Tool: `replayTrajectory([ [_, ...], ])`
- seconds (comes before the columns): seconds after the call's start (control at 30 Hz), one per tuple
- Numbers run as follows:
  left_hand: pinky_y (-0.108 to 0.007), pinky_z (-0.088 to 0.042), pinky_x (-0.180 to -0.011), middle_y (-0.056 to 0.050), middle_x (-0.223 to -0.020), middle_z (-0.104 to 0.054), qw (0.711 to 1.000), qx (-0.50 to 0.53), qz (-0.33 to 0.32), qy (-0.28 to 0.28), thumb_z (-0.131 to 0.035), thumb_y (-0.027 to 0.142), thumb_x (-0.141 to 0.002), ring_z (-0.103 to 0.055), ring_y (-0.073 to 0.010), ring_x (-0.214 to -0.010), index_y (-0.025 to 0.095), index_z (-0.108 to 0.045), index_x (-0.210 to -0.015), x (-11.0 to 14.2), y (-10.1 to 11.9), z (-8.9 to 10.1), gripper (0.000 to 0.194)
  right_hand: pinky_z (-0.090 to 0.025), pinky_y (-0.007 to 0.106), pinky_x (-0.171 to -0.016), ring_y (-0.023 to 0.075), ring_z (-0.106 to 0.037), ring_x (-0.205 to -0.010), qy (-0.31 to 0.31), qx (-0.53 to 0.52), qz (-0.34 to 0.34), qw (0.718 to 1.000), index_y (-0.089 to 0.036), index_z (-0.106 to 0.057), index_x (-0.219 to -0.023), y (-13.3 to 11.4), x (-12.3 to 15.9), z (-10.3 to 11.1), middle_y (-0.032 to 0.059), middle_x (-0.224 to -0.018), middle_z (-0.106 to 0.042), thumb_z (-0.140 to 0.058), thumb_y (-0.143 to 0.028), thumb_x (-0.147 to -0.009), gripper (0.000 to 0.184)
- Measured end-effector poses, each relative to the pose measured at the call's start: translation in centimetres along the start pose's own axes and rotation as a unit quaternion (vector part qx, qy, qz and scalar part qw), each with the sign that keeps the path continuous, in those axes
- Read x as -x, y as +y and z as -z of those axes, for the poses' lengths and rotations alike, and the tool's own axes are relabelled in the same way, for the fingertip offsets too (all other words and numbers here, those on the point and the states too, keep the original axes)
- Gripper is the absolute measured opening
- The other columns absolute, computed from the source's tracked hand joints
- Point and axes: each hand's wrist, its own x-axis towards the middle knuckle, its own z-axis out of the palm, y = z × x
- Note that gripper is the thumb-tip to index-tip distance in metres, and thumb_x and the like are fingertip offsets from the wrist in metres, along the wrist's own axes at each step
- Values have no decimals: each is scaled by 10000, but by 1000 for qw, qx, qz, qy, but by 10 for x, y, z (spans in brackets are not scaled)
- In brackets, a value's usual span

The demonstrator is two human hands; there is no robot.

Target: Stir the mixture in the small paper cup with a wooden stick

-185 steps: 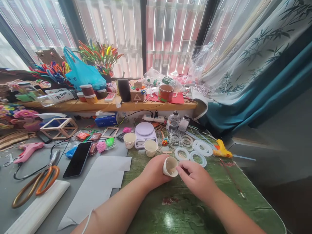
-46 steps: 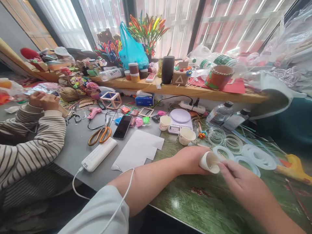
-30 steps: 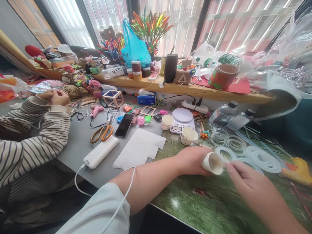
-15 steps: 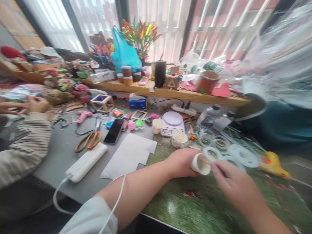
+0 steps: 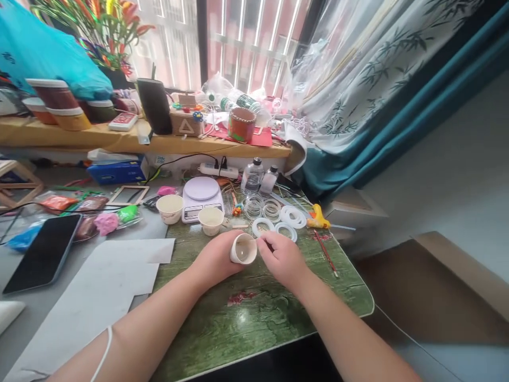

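My left hand (image 5: 218, 254) is wrapped around a small white paper cup (image 5: 244, 249), tilted so its mouth faces me. A little clear liquid shows inside. At the cup's right rim, my right hand (image 5: 281, 260) is closed in a pinch on a thin stick, mostly hidden by the fingers. Two more paper cups, one on the left (image 5: 170, 208) and one nearer (image 5: 210, 220), stand upright beyond my left hand. Behind them is a white kitchen scale (image 5: 202, 199). White silicone ring molds (image 5: 263, 227) lie just past my hands.
Two clear bottles (image 5: 252, 176) stand behind clear rings (image 5: 272, 210). To the right lie a yellow glue gun (image 5: 318, 217) and a red pencil (image 5: 326, 253). White paper (image 5: 103, 276) and a phone (image 5: 43, 252) lie left. A cluttered shelf (image 5: 159, 144) runs along the back.
My view has swung to the right, so the co-worker's hands and the scissors have left the frame. Both hands stay at the cup, which is still tilted toward me.
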Motion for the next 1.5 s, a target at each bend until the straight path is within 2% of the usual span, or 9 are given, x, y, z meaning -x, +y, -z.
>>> replayTrajectory([
  [0.1, -375, -563, -813, -34, -1079, -762, 1000, 2, 12, -20, -759, 250, -771, -711, -257, -945, 263, -667, -1054, -1, 0, 0, 297, -306, 285, -628, 142, -446, -656, -35, -24, 1, 999, -207, -447, -701, 0, -1, 3, -25, -670, -479, -496, -322, -1020, 342],
  [0.23, -377, -575, -818, -25, -1084, -762, 999, -5, 15, -36, -759, 244, -778, -717, -253, -943, 274, -657, -1089, -2, 1, 2, 329, -313, 282, -642, 146, -472, -688, 2, -35, -23, 999, -205, -492, -743, 2, -2, 3, -20, -704, -516, -486, -327, -1028, 310],
  [0.37, -370, -582, -771, -20, -1044, -765, 999, -20, 9, -33, -748, 270, -801, -722, -249, -892, 275, -651, -1070, -3, 2, 2, 286, -280, 282, -618, 140, -442, -654, -34, -11, -15, 999, -203, -449, -694, 1, -1, 1, -24, -667, -489, -514, -303, -1006, 334],
  [0.5, -372, -579, -787, -23, -1080, -764, 999, -17, 10, -28, -750, 282, -809, -723, -253, -922, 279, -651, -1097, -4, 1, 1, 304, -272, 283, -618, 140, -430, -661, 5, 11, -8, 1000, -204, -451, -714, -4, -3, 5, -18, -689, -499, -501, -288, -1012, 313],
  [0.6, -371, -568, -783, -31, -1103, -764, 999, -15, 15, -26, -758, 279, -807, -723, -260, -940, 277, -655, -1112, -4, -1, 1, 322, -258, 284, -603, 134, -413, -639, -35, 24, -2, 999, -204, -427, -693, -6, -4, 10, -25, -664, -481, -519, -286, -1004, 335],
  [0.73, -367, -562, -789, -33, -1100, -764, 999, -25, 6, -32, -773, 253, -787, -724, -263, -947, 273, -659, -1112, -4, -1, 2, 344, -270, 284, -617, 136, -425, -658, 8, 32, -9, 999, -205, -421, -699, -5, -3, 10, -20, -686, -490, -502, -288, -1015, 336],
  [0.83, -364, -561, -758, -34, -1069, -767, 999, -34, 4, -33, -775, 260, -784, -724, -263, -914, 268, -659, -1088, -5, 2, 3, 325, -265, 281, -605, 132, -421, -639, -25, 16, -3, 1000, -204, -411, -686, -5, -1, 9, -27, -660, -471, -514, -297, -1011, 353],
  [1.33, -408, -587, -913, -56, -1191, -759, 999, -38, 16, -12, -788, 305, -788, -730, -291, -1056, 259, -652, -1191, -3, -2, -2, 429, -262, 288, -597, 138, -435, -638, -18, 18, -23, 999, -209, -435, -689, -9, 1, 10, -20, -663, -508, -520, -296, -1004, 338],
  [1.5, -399, -592, -878, -55, -1183, -767, 999, -42, 24, -18, -788, 298, -791, -738, -290, -1034, 256, -660, -1184, -3, 0, -1, 416, -255, 288, -597, 137, -435, -640, -33, 26, -12, 999, -207, -425, -681, -10, 2, 10, -19, -663, -503, -522, -276, -998, 339],
])
